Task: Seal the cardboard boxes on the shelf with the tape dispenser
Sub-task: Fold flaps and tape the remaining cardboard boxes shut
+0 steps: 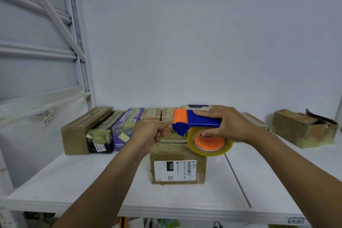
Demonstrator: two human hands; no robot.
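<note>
Gripping the tape dispenser (192,122) just above the labelled cardboard box (177,168) on the shelf (74,181), the right hand (227,124) steadies it while the left hand (149,133), fingers curled, pinches the tape end (169,127), apparently to draw out a strip.

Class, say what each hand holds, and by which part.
The right hand grips the blue-and-orange plastic tape dispenser by its blue handle. The left hand pinches, seemingly, the tape end at its mouth.
</note>
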